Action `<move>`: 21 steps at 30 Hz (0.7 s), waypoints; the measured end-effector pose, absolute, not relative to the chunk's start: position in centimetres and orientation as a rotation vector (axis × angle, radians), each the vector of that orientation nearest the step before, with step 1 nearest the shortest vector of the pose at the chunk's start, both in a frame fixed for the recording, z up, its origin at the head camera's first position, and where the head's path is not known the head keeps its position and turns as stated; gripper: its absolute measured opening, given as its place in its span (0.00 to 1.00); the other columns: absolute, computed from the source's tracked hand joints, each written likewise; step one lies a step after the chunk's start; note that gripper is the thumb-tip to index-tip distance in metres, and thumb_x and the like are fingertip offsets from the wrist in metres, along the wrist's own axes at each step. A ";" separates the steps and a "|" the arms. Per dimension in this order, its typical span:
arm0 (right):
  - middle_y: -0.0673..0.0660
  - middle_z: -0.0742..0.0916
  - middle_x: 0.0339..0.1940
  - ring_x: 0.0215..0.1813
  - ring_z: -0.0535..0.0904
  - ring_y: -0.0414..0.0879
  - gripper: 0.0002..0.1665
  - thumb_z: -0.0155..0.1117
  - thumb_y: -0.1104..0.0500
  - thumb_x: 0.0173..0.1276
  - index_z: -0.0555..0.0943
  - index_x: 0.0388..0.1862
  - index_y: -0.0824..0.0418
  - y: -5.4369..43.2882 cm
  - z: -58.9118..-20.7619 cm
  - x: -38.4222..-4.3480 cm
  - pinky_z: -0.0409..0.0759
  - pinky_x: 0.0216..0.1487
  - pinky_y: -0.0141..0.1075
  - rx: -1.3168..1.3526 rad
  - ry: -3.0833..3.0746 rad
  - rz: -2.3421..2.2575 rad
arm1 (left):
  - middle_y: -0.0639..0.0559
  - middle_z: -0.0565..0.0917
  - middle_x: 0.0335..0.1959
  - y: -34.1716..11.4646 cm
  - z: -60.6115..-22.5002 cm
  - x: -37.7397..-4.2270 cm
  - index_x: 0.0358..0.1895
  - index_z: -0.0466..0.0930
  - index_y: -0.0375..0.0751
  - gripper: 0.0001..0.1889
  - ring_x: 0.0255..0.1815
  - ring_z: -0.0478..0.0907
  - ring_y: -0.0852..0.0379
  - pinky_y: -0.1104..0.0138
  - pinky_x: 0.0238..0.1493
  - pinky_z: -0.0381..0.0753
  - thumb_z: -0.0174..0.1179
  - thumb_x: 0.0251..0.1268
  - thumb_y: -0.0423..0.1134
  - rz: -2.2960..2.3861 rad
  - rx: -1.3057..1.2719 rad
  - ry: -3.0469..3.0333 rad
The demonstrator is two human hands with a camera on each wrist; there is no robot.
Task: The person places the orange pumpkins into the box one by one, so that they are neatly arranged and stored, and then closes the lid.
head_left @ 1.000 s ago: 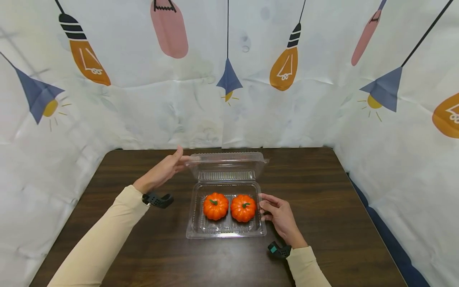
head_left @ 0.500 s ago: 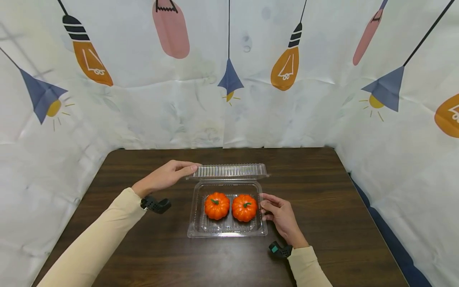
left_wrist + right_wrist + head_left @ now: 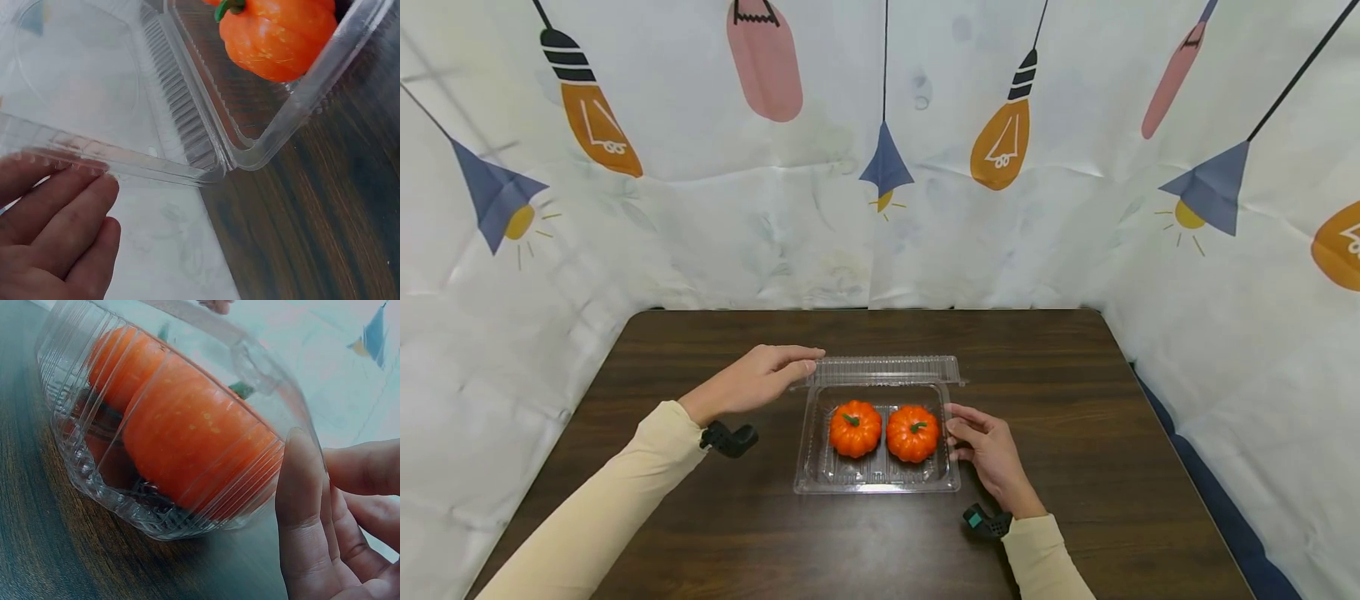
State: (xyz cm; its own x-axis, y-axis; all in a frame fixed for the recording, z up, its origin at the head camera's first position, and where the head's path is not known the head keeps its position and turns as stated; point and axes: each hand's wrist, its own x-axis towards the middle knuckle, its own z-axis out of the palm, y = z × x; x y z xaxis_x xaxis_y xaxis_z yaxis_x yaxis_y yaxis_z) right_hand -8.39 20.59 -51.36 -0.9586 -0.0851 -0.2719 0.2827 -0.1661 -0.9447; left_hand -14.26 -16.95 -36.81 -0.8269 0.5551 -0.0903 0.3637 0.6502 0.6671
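A clear plastic clamshell container [image 3: 877, 487] sits on the table with two small orange pumpkins side by side in its base, the left pumpkin [image 3: 855, 429] and the right pumpkin [image 3: 912, 434]. Its hinged lid [image 3: 887, 369] stands raised at the back. At the lid's left side is my left hand [image 3: 756, 377], and in the left wrist view its extended fingers [image 3: 69, 219] touch the lid's side wall. My right hand [image 3: 988, 454] pinches the base's right rim between thumb and fingers, as the right wrist view shows with the thumb [image 3: 303, 506] against the plastic.
The dark wood-grain table [image 3: 715, 517] runs back to a white printed curtain [image 3: 737, 233], which also hangs along both sides. Dark blue cloth [image 3: 1217, 500] shows beyond the table's right edge.
My left hand has come nearer along with the lid, whose top edge now appears lower and closer to the base. The right hand has kept its hold on the rim.
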 end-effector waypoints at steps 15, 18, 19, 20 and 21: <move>0.48 0.88 0.37 0.32 0.83 0.40 0.26 0.64 0.64 0.75 0.76 0.69 0.72 20.4 -51.2 -8.3 0.87 0.30 0.30 0.268 1.858 -2.203 | 0.43 0.71 0.78 -16.9 -38.1 -12.4 0.78 0.67 0.41 0.28 0.68 0.82 0.46 0.43 0.73 0.75 0.45 0.85 0.50 0.892 0.815 2.682; 0.48 0.88 0.37 0.32 0.83 0.41 0.26 0.63 0.64 0.75 0.76 0.69 0.72 20.4 -51.2 -8.4 0.87 0.30 0.30 0.277 1.861 -2.201 | 0.43 0.67 0.80 -16.9 -38.4 -11.9 0.79 0.64 0.41 0.29 0.72 0.78 0.45 0.43 0.76 0.72 0.45 0.85 0.51 0.868 0.816 2.694; 0.48 0.88 0.38 0.32 0.83 0.41 0.26 0.63 0.64 0.75 0.76 0.69 0.72 20.4 -51.2 -8.4 0.87 0.30 0.31 0.277 1.862 -2.199 | 0.43 0.67 0.81 -16.9 -38.5 -11.7 0.80 0.63 0.41 0.29 0.73 0.77 0.44 0.42 0.76 0.71 0.45 0.85 0.51 0.858 0.809 2.699; 0.48 0.88 0.38 0.32 0.83 0.41 0.25 0.63 0.64 0.75 0.76 0.68 0.72 20.4 -51.2 -8.4 0.87 0.30 0.31 0.280 1.862 -2.198 | 0.43 0.65 0.81 -16.9 -38.6 -11.6 0.80 0.62 0.41 0.30 0.75 0.74 0.43 0.42 0.77 0.70 0.44 0.85 0.52 0.848 0.803 2.703; 0.48 0.87 0.37 0.32 0.82 0.41 0.25 0.63 0.63 0.75 0.76 0.68 0.72 20.4 -51.2 -8.4 0.87 0.30 0.31 0.279 1.864 -2.196 | 0.42 0.65 0.82 -16.9 -38.6 -11.4 0.81 0.62 0.42 0.30 0.77 0.72 0.42 0.41 0.78 0.69 0.44 0.85 0.52 0.833 0.800 2.710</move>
